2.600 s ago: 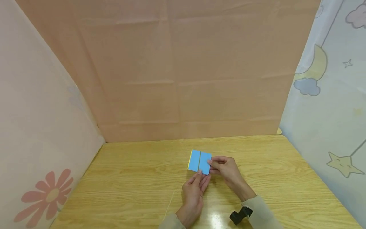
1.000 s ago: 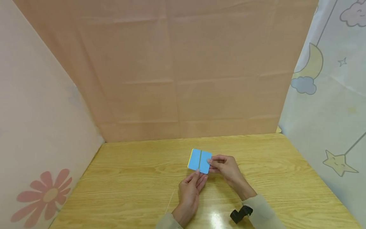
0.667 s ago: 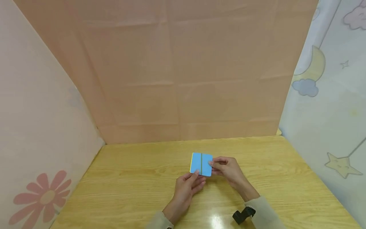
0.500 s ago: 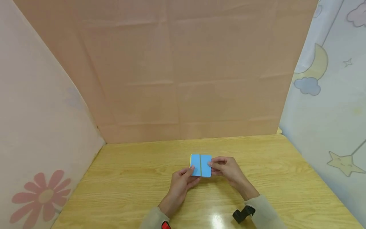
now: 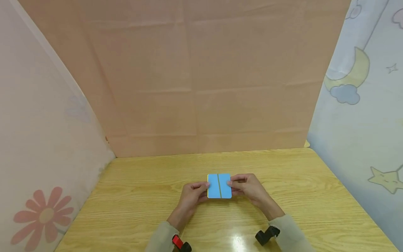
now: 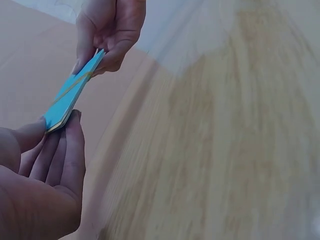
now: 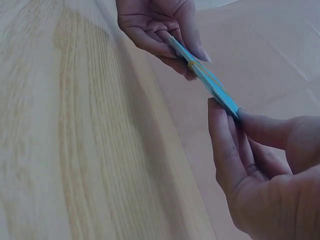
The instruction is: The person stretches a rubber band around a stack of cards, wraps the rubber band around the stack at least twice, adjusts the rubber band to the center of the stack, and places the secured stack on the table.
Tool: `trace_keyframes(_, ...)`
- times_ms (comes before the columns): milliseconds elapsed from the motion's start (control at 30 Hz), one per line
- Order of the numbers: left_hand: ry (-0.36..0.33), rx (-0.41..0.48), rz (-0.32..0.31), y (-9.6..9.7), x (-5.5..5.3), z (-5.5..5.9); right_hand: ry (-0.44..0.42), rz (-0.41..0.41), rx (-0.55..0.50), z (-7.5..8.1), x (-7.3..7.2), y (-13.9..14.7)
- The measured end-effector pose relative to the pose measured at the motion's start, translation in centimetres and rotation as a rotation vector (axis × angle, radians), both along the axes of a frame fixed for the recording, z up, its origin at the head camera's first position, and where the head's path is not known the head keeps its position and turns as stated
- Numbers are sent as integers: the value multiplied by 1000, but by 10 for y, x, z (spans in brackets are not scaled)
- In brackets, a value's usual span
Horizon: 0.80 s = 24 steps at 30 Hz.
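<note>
Between the two hands is a thin stack of square blue cards point(image 5: 213, 189) with a yellowish edge. A narrow tan rubber band point(image 5: 219, 187) runs round its middle at a slant. My left hand point(image 5: 188, 196) pinches the stack's left edge, thumb on top and fingers beneath. The opposite edge is pinched the same way by my right hand point(image 5: 252, 189). Both wrist views show the layered side of the stack point(image 6: 75, 92), raised off the table. In the right wrist view, the band point(image 7: 212, 77) crosses the blue face point(image 7: 225, 97).
A wood-grain table point(image 5: 132, 196) extends under both hands. A tan sheet point(image 5: 189, 87) stands along its back edge. Pale printed curtains flank it, with a flower point(image 5: 45, 217) on the left and a moon point(image 5: 357, 70) on the right. Dark straps point(image 5: 267, 235) sit at the sleeves.
My left hand has slid from the stack's near edge round to its left edge. The stack has turned squarer to me and come slightly nearer, and the band now slants. My right hand keeps its hold.
</note>
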State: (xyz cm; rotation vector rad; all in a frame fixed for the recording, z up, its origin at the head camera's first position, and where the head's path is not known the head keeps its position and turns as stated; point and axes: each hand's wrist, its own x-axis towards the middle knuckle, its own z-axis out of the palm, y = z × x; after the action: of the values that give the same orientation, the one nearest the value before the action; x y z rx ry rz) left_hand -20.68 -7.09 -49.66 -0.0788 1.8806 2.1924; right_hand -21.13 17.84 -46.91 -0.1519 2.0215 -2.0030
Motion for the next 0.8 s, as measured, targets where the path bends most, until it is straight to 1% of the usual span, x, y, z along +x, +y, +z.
trace_keyframes(167,1,-19,-60,-5,-2,0,-13,29,17,0,0,0)
trace_keyframes(300,10,-33,-68,-7,-3,0,-24,91,79,7,-6,2)
trace_keyframes(367,18,-41,-63,-8,-3,-1,-9,117,130,13,-14,3)
trace_keyframes(533,29,-57,-55,-8,-3,0,83,159,289,28,-36,0)
trace_keyframes(667,33,-65,-61,-7,-3,0,157,253,395,37,-53,-6)
trace_keyframes(800,36,-59,-79,-5,-1,1,195,348,450,41,-65,-12)
